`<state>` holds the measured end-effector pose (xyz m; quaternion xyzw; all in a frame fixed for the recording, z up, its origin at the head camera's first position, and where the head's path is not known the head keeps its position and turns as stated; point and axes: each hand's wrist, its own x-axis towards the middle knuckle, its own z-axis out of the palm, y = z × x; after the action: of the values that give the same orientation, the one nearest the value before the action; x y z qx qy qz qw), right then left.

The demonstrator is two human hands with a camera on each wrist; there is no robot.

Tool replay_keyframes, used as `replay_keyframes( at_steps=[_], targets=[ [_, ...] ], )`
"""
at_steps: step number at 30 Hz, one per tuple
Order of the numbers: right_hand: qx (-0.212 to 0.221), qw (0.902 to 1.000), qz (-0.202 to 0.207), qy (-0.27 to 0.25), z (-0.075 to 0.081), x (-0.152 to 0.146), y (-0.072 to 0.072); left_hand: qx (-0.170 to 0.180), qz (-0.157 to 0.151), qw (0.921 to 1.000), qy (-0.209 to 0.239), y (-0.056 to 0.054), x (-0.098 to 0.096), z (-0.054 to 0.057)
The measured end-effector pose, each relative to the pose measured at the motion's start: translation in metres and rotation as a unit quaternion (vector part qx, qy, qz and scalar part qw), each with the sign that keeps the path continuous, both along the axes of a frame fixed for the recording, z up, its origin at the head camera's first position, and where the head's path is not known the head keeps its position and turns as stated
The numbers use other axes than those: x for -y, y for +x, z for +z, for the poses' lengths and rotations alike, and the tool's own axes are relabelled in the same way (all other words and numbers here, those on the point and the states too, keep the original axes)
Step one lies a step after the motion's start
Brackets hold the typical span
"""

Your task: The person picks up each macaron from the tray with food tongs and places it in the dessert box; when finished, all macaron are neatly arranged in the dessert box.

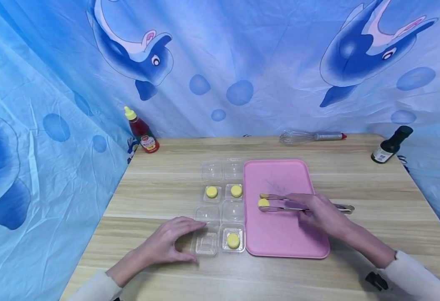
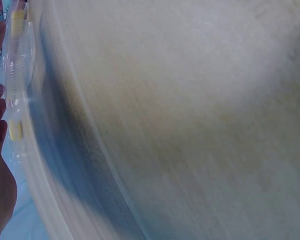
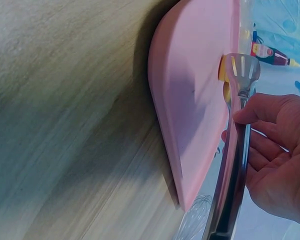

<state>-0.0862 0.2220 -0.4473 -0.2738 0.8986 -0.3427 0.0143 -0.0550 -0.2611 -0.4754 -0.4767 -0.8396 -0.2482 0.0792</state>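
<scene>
My right hand (image 1: 323,213) grips metal tongs (image 1: 344,207) low over a pink tray (image 1: 280,240). A small round yellow piece (image 1: 263,202), macaron-like, is between the tongs' slotted ends; whether they press it is unclear. The right wrist view shows thumb and fingers around the tongs' arms (image 3: 235,165). My left hand (image 1: 167,240) is spread, thumb apart, beside the near-left clear plastic box (image 1: 206,244), which has no yellow piece in it. Its fingertips reach the box's lid edge; contact is hard to tell. Yellow pieces sit in the near-right box (image 1: 233,241) and both far boxes.
The lidded boxes stand with lids (image 1: 232,211) folded back, left of the tray. A red sauce bottle (image 1: 144,136) stands at the back left, a whisk (image 1: 311,137) lies along the back edge, and a dark bottle (image 1: 390,146) stands at the back right.
</scene>
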Motion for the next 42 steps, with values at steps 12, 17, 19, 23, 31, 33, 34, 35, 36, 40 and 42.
replay_keyframes(
  at_steps=[12,17,19,23,31,33,34,35,36,40,42],
  targets=[
    [0.014,0.9999,-0.004,-0.001,-0.001,0.000,0.000,0.006,0.007,0.9999,-0.013,0.001,0.000,-0.003],
    [0.002,1.0000,-0.003,0.001,-0.002,0.000,0.000,0.009,0.007,0.9998,-0.017,0.000,0.000,-0.004],
    [-0.002,1.0000,-0.003,0.001,-0.003,0.001,0.000,0.008,0.006,0.9998,-0.016,0.000,0.000,-0.004],
    [-0.013,0.9999,-0.003,0.002,-0.002,0.001,0.001,0.005,0.004,0.9999,-0.016,0.000,-0.001,-0.005],
    [-0.016,0.9998,0.001,-0.008,0.002,0.002,0.003,0.005,0.007,0.9999,-0.015,0.000,-0.001,-0.004],
    [-0.022,0.9997,0.001,-0.010,0.004,0.003,0.003,-0.001,0.005,0.9999,-0.012,-0.001,-0.002,-0.004],
    [-0.026,0.9996,0.002,-0.010,0.006,0.003,0.003,-0.004,0.003,0.9999,-0.010,-0.001,-0.002,-0.004],
    [-0.032,0.9994,0.004,-0.010,0.007,0.004,0.003,-0.008,0.002,0.9999,-0.008,-0.001,-0.002,-0.004],
    [-0.034,0.9993,0.008,-0.014,0.009,0.005,0.003,-0.012,0.001,0.9999,-0.006,-0.002,-0.002,-0.003],
    [-0.042,0.9984,0.029,-0.026,0.016,0.014,0.004,-0.021,-0.004,0.9998,0.001,-0.002,-0.003,-0.002],
    [-0.037,0.9981,0.038,-0.031,0.020,0.019,0.005,-0.022,-0.007,0.9997,0.002,-0.002,-0.003,-0.001]
  ],
)
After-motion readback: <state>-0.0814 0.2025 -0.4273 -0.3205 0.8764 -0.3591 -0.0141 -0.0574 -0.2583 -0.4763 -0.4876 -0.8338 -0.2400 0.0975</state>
